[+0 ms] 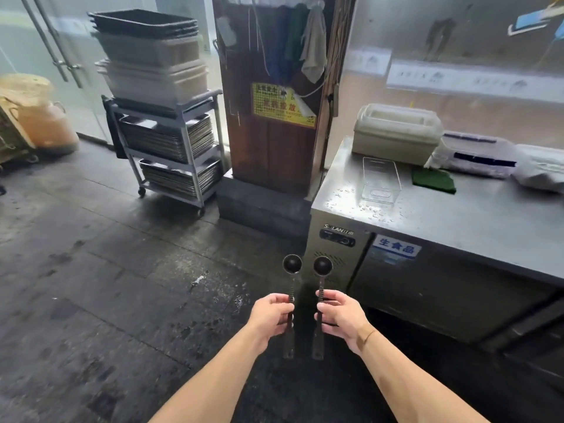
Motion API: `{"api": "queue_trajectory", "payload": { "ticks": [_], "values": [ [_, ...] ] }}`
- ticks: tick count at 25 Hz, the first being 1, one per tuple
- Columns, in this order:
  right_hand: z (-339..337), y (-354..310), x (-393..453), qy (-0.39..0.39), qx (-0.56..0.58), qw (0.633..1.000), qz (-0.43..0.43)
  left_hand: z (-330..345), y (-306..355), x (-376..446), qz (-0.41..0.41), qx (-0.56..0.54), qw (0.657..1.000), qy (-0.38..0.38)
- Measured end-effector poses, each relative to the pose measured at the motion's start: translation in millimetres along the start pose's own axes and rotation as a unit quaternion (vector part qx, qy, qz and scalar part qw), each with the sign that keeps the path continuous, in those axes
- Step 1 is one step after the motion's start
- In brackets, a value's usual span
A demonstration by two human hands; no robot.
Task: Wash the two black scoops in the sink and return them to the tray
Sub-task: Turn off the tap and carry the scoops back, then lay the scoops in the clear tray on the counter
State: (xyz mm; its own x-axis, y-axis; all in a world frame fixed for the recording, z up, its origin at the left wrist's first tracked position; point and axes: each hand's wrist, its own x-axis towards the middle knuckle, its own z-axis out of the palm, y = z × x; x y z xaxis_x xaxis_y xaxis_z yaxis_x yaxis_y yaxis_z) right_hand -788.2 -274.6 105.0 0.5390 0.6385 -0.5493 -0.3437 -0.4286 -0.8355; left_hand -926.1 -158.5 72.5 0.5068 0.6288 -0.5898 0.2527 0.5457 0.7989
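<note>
I hold two black long-handled scoops upright over the wet floor, bowls pointing away from me. My left hand (271,315) grips the handle of the left scoop (292,264). My right hand (338,315) grips the handle of the right scoop (323,265). The two scoops stand side by side, a small gap between them. A clear plastic tray (381,181) sits empty on the wet steel counter (442,215) ahead to the right. No sink is in view.
The counter carries a white lidded bin (396,132), a green cloth (433,178) and wrapped packages (479,157). A cart (171,148) stacked with metal trays and plastic tubs stands at the left. A wooden cabinet (274,102) rises between cart and counter.
</note>
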Motion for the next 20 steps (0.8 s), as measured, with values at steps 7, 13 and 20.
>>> {"api": "queue_trajectory", "payload": {
  "ticks": [7,13,20],
  "values": [
    [-53,-23,41,0.056,0.024,0.998,-0.019,58,29,61,0.002,0.083,0.995,-0.052],
    [-120,-43,101,0.078,0.035,0.996,-0.008,134,58,118,-0.005,0.129,0.989,-0.072],
    [-198,-80,160,0.077,0.059,0.995,0.008,218,99,168,-0.004,0.14,0.988,-0.067]
  ]
}}
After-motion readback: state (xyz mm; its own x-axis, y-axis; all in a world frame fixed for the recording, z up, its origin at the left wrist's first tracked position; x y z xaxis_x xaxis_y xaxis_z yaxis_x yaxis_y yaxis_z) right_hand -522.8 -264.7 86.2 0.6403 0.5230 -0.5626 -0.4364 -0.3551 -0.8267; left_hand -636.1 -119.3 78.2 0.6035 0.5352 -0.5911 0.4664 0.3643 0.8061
